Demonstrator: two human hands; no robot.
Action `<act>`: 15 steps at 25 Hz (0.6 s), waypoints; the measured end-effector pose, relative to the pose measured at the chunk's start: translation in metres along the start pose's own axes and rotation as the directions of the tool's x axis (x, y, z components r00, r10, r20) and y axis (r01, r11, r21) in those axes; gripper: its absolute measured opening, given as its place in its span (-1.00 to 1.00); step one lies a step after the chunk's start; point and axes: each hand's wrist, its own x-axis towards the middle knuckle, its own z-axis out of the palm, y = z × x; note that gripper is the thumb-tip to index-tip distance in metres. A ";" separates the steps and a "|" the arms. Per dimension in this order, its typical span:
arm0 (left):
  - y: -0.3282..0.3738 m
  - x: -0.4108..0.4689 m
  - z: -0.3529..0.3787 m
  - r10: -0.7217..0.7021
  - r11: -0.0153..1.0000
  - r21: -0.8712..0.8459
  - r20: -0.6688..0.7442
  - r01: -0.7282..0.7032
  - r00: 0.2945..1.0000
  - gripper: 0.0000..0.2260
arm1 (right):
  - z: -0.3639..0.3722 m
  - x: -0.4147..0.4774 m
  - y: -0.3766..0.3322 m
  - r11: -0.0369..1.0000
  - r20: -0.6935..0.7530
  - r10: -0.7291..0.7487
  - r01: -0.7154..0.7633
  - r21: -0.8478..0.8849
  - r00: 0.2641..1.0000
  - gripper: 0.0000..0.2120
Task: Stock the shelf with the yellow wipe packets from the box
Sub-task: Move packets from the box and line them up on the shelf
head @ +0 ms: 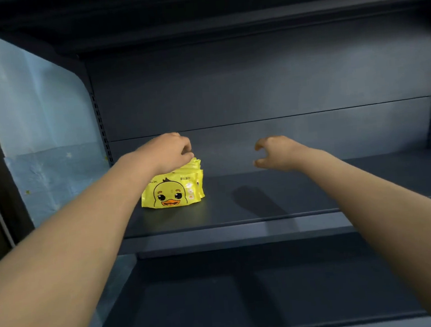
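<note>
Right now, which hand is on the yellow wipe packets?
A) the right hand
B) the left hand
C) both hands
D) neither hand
B: the left hand grips the tops of the yellow wipe packets standing on the shelf, while the right hand hovers apart to their right, holding nothing.

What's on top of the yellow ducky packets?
The left hand sits on the yellow packets, fingers curled over their tops. The tops of the back packets are hidden under it.
</note>
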 end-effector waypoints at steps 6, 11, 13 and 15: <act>0.085 -0.028 -0.032 -0.043 0.999 -0.020 -0.044 0.042 0.998 -0.73 | -0.044 -0.076 0.059 0.999 0.060 0.042 -0.043 0.013 0.997 -0.42; 0.153 -0.064 -0.027 -0.049 0.997 -0.063 -0.025 0.048 0.998 -0.73 | -0.059 -0.141 0.096 0.996 0.058 0.088 -0.089 0.010 0.994 -0.44; 0.179 -0.080 -0.024 -0.045 0.996 -0.071 -0.021 0.043 0.999 -0.73 | -0.063 -0.170 0.111 0.994 0.069 0.112 -0.112 -0.003 0.991 -0.45; 0.203 -0.098 -0.021 -0.050 0.994 -0.094 -0.025 0.047 0.998 -0.73 | -0.064 -0.198 0.126 0.990 0.083 0.143 -0.142 -0.016 0.986 -0.46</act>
